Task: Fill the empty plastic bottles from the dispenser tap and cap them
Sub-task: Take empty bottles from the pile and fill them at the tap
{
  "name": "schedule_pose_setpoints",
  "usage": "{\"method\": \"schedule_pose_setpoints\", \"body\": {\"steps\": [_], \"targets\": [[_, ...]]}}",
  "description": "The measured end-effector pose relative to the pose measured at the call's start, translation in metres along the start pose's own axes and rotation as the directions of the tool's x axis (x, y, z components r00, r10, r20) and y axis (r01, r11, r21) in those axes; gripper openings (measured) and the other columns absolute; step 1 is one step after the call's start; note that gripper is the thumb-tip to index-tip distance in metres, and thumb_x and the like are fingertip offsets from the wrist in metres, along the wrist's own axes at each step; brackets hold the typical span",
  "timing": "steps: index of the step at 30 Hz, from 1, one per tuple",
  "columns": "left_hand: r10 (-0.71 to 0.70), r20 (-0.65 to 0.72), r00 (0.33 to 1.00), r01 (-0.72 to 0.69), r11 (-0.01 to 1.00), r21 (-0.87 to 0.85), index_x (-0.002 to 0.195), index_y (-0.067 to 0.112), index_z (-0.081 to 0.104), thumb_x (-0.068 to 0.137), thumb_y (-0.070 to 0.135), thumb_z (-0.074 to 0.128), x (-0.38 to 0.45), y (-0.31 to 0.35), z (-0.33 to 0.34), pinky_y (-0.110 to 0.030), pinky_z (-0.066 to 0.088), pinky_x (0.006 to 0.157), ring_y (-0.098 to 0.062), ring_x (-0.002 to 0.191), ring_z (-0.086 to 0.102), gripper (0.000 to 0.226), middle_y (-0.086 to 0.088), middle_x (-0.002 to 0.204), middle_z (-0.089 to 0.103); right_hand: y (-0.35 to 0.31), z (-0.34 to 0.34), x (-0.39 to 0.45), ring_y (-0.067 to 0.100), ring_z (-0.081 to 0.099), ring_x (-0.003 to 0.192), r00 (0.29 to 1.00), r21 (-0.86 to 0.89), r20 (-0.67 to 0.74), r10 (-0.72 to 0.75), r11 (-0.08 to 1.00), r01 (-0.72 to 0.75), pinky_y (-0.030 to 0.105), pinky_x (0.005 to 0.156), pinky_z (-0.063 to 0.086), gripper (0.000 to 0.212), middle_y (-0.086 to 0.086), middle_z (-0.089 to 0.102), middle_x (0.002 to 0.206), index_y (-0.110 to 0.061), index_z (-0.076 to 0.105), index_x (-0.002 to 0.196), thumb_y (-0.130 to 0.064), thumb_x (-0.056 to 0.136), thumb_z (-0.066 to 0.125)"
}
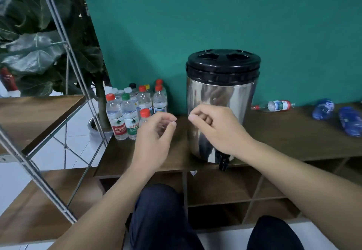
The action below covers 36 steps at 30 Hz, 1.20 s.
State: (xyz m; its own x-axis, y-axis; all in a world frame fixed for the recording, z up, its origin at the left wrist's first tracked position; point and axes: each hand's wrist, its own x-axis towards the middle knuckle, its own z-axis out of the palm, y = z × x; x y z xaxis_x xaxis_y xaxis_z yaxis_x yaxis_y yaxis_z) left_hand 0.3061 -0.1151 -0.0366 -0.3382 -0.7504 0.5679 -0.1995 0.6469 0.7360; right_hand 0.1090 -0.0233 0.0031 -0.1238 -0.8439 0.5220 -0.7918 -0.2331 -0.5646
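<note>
Both hands prob. empty, near dispenser

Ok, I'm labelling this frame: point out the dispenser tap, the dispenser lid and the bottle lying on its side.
dispenser tap (223,161), head view, black spout.
dispenser lid (223,61), head view, top surface.
bottle lying on its side (278,105), head view, label.

Steel dispenser with black lid upright on desk, black tap overhanging front edge. Cluster of capped bottles at left end of desk, near back. Clear bottle lying on its side right of dispenser; two crushed blue bottles farther right, toward right end. Left hand raised in front of cluster, fingers loosely curled, holding nothing visible. Right hand raised before dispenser, fingers curled, thumb tip against forefinger; anything pinched too small to tell.
</note>
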Motion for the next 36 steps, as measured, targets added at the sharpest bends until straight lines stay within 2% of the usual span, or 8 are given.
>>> {"method": "schedule_pose_setpoints", "body": {"steps": [5, 10, 15, 18, 22, 27, 30, 36], "targets": [[0.02, 0.138, 0.99, 0.006, 0.983, -0.185, 0.109, 0.027, 0.078, 0.106, 0.012, 0.076, -0.014, 0.045, 0.079, -0.035, 0.061, 0.093, -0.02, 0.105, 0.074, 0.016, 0.009, 0.103, 0.078, 0.045, -0.058, -0.065, 0.009, 0.06, 0.068, 0.98, 0.033, -0.12, 0.159, 0.987, -0.156, 0.024, 0.064, 0.045, 0.023, -0.014, 0.066, 0.076, -0.029, 0.074, 0.091, -0.04, 0.109, 0.065], [0.013, 0.292, 0.956, 0.066, 0.963, -0.261, 0.115, 0.028, 0.078, 0.109, 0.018, 0.073, -0.025, 0.078, 0.165, -0.035, 0.062, 0.096, -0.014, 0.106, 0.075, 0.012, 0.011, 0.105, 0.078, 0.106, -0.105, -0.111, 0.009, 0.064, 0.074, 0.934, 0.047, -0.221, 0.281, 0.959, -0.278, 0.028, 0.068, 0.05, 0.02, -0.013, 0.069, 0.08, -0.03, 0.076, 0.094, -0.039, 0.109, 0.066], [-0.147, 0.425, 0.893, 0.276, 0.926, -0.259, 0.129, 0.042, 0.071, 0.114, 0.035, 0.064, -0.017, 0.085, 0.255, -0.039, 0.062, 0.106, -0.006, 0.117, 0.072, 0.018, 0.019, 0.12, 0.075, 0.173, -0.125, -0.136, 0.007, 0.069, 0.093, 0.912, -0.005, -0.254, 0.323, 0.942, -0.335, 0.029, 0.08, 0.055, 0.014, -0.016, 0.071, 0.095, -0.033, 0.076, 0.104, -0.04, 0.11, 0.066], [-0.262, 0.402, 0.877, 0.358, 0.915, -0.185, 0.138, 0.047, 0.064, 0.113, 0.047, 0.06, -0.002, 0.075, 0.307, -0.036, 0.055, 0.115, 0.0, 0.125, 0.066, 0.025, 0.027, 0.126, 0.068, 0.216, -0.126, -0.138, 0.001, 0.069, 0.104, 0.888, 0.018, -0.245, 0.389, 0.918, -0.397, 0.025, 0.089, 0.058, 0.015, -0.02, 0.071, 0.106, -0.034, 0.075, 0.115, -0.044, 0.108, 0.065], [-0.368, 0.336, 0.867, 0.417, 0.905, -0.083, 0.155, 0.037, 0.053, 0.114, 0.049, 0.059, 0.025, 0.057, 0.367, -0.021, 0.041, 0.103, 0.005, 0.12, 0.058, 0.043, 0.025, 0.139, 0.059, 0.27, -0.126, -0.126, -0.003, 0.066, 0.111, 0.855, 0.004, -0.237, 0.461, 0.881, -0.474, 0.019, 0.096, 0.057, 0.03, -0.021, 0.069, 0.12, -0.033, 0.072, 0.131, -0.048, 0.107, 0.066], [-0.409, 0.277, 0.87, 0.395, 0.913, 0.106, 0.169, 0.032, 0.035, 0.114, 0.054, 0.054, 0.071, 0.006, 0.43, -0.041, 0.041, 0.123, -0.022, 0.159, 0.043, 0.063, 0.004, 0.175, 0.039, 0.338, -0.121, -0.091, 0.002, 0.061, 0.13, 0.824, 0.043, -0.179, 0.537, 0.841, -0.539, 0.029, 0.111, 0.055, 0.046, -0.013, 0.064, 0.145, -0.031, 0.06, 0.151, -0.046, 0.108, 0.066], [-0.413, 0.119, 0.903, 0.385, 0.9, 0.207, 0.167, 0.028, 0.038, 0.114, 0.057, 0.052, 0.11, -0.019, 0.456, -0.055, 0.037, 0.13, -0.028, 0.161, 0.038, 0.062, 0.0, 0.172, 0.041, 0.367, -0.118, -0.061, 0.009, 0.055, 0.145, 0.799, 0.095, -0.115, 0.591, 0.807, -0.583, 0.035, 0.119, 0.05, 0.054, -0.01, 0.056, 0.159, -0.031, 0.052, 0.159, -0.046, 0.109, 0.065], [-0.391, -0.065, 0.918, 0.381, 0.828, 0.412, 0.165, 0.024, 0.045, 0.112, 0.065, 0.043, 0.157, -0.054, 0.492, -0.052, 0.023, 0.135, -0.029, 0.161, 0.039, 0.067, -0.004, 0.171, 0.049, 0.408, -0.101, -0.009, 0.022, 0.042, 0.158, 0.765, 0.149, -0.031, 0.643, 0.76, -0.633, 0.049, 0.126, 0.043, 0.071, -0.006, 0.04, 0.174, -0.037, 0.033, 0.17, -0.053, 0.108, 0.063]]}}
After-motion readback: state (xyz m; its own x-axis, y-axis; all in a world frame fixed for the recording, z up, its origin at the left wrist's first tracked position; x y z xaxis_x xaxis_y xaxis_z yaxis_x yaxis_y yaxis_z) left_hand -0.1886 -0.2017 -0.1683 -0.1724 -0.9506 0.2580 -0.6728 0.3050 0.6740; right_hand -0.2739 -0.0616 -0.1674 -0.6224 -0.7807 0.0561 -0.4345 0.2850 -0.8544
